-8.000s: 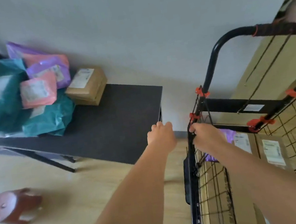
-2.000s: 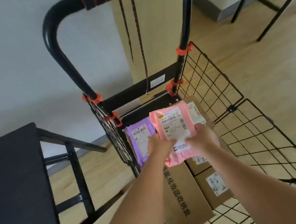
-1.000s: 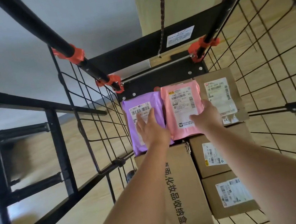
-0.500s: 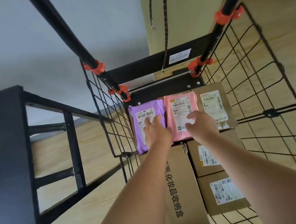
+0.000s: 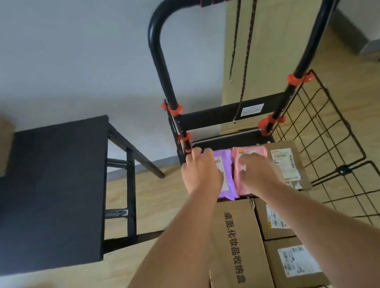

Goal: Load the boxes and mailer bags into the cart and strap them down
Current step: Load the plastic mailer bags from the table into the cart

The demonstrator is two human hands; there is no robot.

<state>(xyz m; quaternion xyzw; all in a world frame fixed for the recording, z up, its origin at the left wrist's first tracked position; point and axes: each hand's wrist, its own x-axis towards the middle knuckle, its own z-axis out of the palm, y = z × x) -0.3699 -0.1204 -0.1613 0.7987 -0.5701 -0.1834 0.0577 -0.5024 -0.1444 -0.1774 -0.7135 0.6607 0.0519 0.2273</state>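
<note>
Cart (image 5: 156, 51) bed: I am pressing left hand (image 5: 200, 174) on purple mailer (image 5: 226, 163), right hand (image 5: 255, 173) on pink mailer (image 5: 256, 153), flattening them for strapping; grip unclear.

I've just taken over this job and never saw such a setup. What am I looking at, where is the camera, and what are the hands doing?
No machine here: a person works bare-handed, and the one picture comes from a camera on their head, looking down. The left hand lies on a purple mailer and the right hand on a pink mailer, side by side at the handle end of the wire cart, next to cardboard boxes. Whether they grip, I cannot tell. A strap cord hangs loose from the handle. Left stands a black table.
</note>
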